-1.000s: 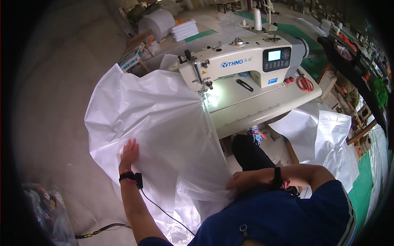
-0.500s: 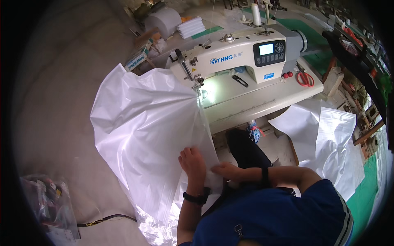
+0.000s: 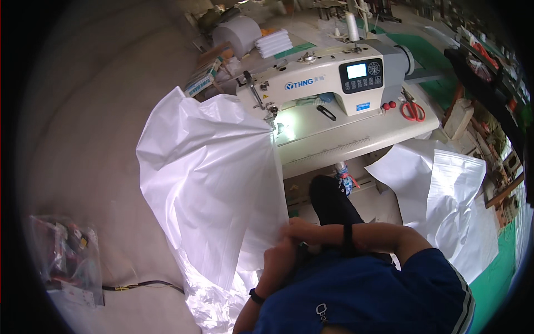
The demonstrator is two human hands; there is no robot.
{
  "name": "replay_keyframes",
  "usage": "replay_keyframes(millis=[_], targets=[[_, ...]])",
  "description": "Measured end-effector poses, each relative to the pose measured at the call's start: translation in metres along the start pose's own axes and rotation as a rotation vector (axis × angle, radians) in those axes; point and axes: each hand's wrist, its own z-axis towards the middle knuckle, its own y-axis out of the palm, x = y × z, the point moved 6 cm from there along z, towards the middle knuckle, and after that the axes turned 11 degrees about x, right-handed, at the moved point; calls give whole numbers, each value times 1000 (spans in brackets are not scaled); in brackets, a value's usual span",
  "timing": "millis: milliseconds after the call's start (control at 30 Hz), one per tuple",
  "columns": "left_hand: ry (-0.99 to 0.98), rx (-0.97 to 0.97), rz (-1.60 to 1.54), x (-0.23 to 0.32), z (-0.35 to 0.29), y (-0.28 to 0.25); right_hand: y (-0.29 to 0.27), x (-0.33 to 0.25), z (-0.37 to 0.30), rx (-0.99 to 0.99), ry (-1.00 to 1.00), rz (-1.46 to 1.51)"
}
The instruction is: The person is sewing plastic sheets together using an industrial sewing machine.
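A large white plastic-like sheet [image 3: 206, 183] hangs in folds off the left end of the sewing machine [image 3: 311, 83]. Its gathered upper edge sits under the machine's presser foot, lit by the lamp. Close to my body, my right hand [image 3: 299, 229] is closed on the sheet's near right edge. Just below it, my left hand [image 3: 279, 260] is closed at the same edge, its fingertips partly hidden by the right hand. The two hands touch or nearly touch. A shinier part of the sheet [image 3: 214, 303] spreads below the left forearm.
On the machine bed lie a black thread snipper [image 3: 326, 113] and red-handled scissors [image 3: 412, 111]. More white sheets [image 3: 456, 195] hang at the right. A clear bag [image 3: 69, 256] and a black cable [image 3: 150, 284] are at the lower left. White stacks [image 3: 273, 43] stand behind.
My left hand has moved right and down, off the sheet's flat face to its edge beside my right hand. The right hand has shifted slightly left. The whole view has shifted a little.
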Motion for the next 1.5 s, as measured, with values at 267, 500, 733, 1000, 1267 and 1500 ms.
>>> replay_keyframes(millis=[267, 500, 733, 1000, 1267, 1500], targets=[[40, 783, 540, -70, 3, -60, 30, 32, -9, -149, 208, 32], [-14, 793, 313, -109, 4, -55, 35, 29, 3, -151, 2, -301], [206, 353, -339, -60, 14, -37, 53, -6, -13, -284, -168, -504], [-89, 281, -308, -66, 31, -31, 109, 4, -17, -552, -433, -473], [-41, 388, -302, -37, 21, -86, 9, -47, 73, -38, -202, -1243], [29, 127, -82, -22, 36, -71, 65, 23, 81, -154, -456, -1285]])
